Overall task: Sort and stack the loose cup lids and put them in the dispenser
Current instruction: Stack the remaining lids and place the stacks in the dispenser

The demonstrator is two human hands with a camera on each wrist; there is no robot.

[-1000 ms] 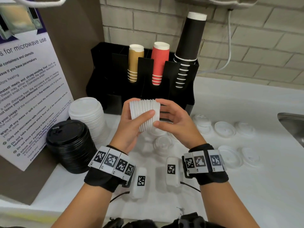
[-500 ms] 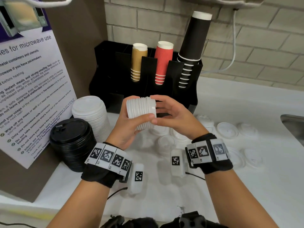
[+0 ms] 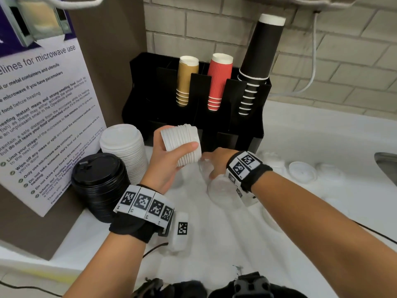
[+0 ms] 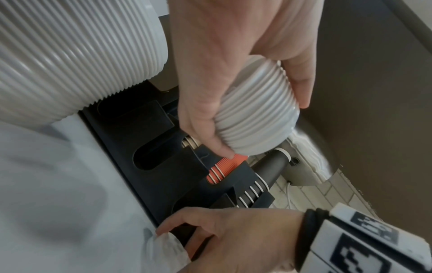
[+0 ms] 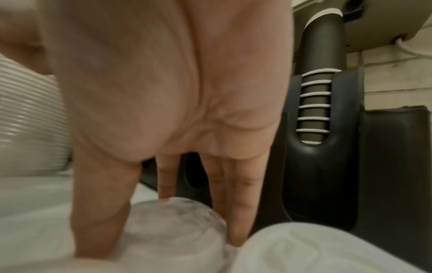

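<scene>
1. Collecting step: the left hand (image 3: 169,160) wraps a stack of small white lids (image 3: 182,145), held in front of the black dispenser (image 3: 247,134).
2. The right hand (image 3: 217,162) reaches, fingers spread straight, around a clear lid (image 5: 173,219) on the counter (image 3: 322,211).
3. Next, I judge: pinch that lid and nest it squarely onto a matching stack.

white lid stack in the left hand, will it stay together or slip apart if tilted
Probably stays together: the white lid stack is nested tightly and already lies sideways in the left hand. It looks light, since thumb and fingers alone carry it. Its ribbed sides likely aid grip.
</scene>
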